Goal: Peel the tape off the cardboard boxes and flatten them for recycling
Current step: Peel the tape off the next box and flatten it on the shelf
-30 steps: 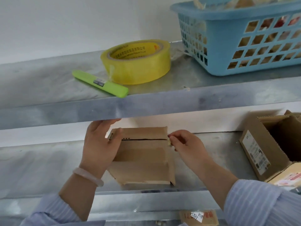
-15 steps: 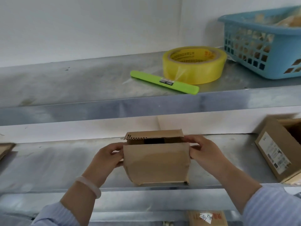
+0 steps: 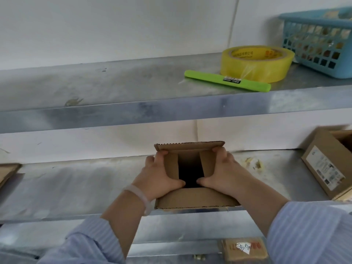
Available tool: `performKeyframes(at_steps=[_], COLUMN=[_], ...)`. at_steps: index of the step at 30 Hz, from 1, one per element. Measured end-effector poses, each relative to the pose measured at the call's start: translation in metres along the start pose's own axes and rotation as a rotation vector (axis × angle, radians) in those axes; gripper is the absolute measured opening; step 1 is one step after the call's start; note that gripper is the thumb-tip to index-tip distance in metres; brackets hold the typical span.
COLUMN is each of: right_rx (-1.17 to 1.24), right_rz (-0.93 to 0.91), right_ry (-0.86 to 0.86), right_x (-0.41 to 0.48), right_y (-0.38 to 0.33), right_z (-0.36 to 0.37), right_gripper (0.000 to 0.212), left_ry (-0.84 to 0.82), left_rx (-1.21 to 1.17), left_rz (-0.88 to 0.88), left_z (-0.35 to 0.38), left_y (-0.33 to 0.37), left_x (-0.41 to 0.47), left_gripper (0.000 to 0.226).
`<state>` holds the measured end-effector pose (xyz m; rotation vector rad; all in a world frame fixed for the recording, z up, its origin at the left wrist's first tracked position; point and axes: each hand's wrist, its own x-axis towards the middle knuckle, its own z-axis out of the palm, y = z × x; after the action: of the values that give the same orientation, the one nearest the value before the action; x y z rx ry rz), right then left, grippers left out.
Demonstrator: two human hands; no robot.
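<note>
A small brown cardboard box (image 3: 192, 200) sits on the middle metal shelf (image 3: 76, 187), its top flaps spread and its dark inside showing. My left hand (image 3: 162, 174) grips the box's left side, thumb at the edge of the opening and fingers curled on the left inner flap. On the right side my right hand (image 3: 222, 172) grips the same way, fingers up by the far flap. A second, open cardboard box (image 3: 327, 162) with a printed label stands at the right of the same shelf. Crumpled bits of peeled tape (image 3: 254, 163) lie between the two boxes.
The upper shelf (image 3: 114, 86) holds a yellow tape roll (image 3: 255, 62), a green utility knife (image 3: 226, 80) and a blue plastic basket (image 3: 320, 40). A flat cardboard piece (image 3: 7, 172) shows at the far left. Another labelled carton (image 3: 243, 249) lies on the shelf below.
The near flap has been folded down toward me and the box now gapes open. Both hands shifted from its outer sides onto the inner flaps. The view panned left.
</note>
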<state>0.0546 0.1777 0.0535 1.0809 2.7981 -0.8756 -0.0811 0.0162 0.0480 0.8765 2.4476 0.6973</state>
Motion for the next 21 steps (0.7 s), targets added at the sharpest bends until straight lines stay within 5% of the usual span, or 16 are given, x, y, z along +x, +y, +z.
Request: performKeyframes(at_steps=[3,6,11,15,19,21], right_rx=[0.109,0.293,0.599,0.826,0.838,0.811], right_rz=[-0.001,-0.013,-0.009,0.002,-0.071,-0.02], right_ry=[0.001,0.032,0.078,-0.104,-0.511,-0.55], right_x=[-0.004,-0.008,-0.013,-0.026,-0.038,-0.038], right_y=[0.001,0.003,0.018,0.039,0.057,0.058], right_z=[-0.001,-0.006,-0.006,0.019,0.031,0.035], right_gripper=[0.09,0.064,0.051,0.057,0.084,0.082], left_ry=[-0.008,0.029,0.225,0.143,-0.023,-0.089], left_rx=[-0.079,-0.42,-0.641,-0.395,-0.189,0.019], left_rz=[0.046,0.119,0.312,0.357,0.369,0.405], left_z=[0.001,-0.009,-0.033,-0.017,0.006,0.017], left_y=[-0.007,-0.016,-0.056,-0.088,-0.113,-0.117], left_x=[-0.005,-0.014,-0.03,-0.044,-0.051,-0.051], left_gripper=[0.087,0.052,0.077,0.091,0.072,0.078])
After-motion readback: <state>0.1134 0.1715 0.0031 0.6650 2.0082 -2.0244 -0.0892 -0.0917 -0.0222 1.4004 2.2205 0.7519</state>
